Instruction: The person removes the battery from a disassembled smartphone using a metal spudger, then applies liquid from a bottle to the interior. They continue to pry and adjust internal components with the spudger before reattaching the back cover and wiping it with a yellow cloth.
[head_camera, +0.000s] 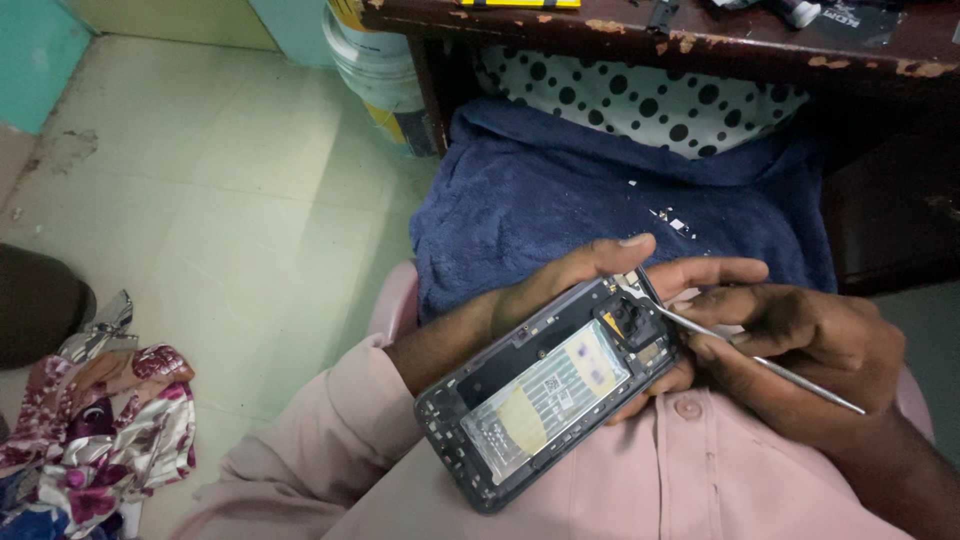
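My left hand (585, 275) holds an opened smartphone (545, 390) with its back cover off, thumb lying over the top edge. The battery (545, 395) and dark camera module (625, 318) are exposed. My right hand (800, 335) grips thin metal tweezers (760, 362), their tip resting at the phone's upper corner beside the camera module. Both hands hover over my pink shirt (640, 480).
A blue towel (600, 190) lies on my lap with small loose parts (675, 220) on it. Above is a worn dark wooden table edge (700, 40), a polka-dot cloth (640, 95) and a bucket (385, 70). Floral cloth (100, 420) lies on the tiled floor at the left.
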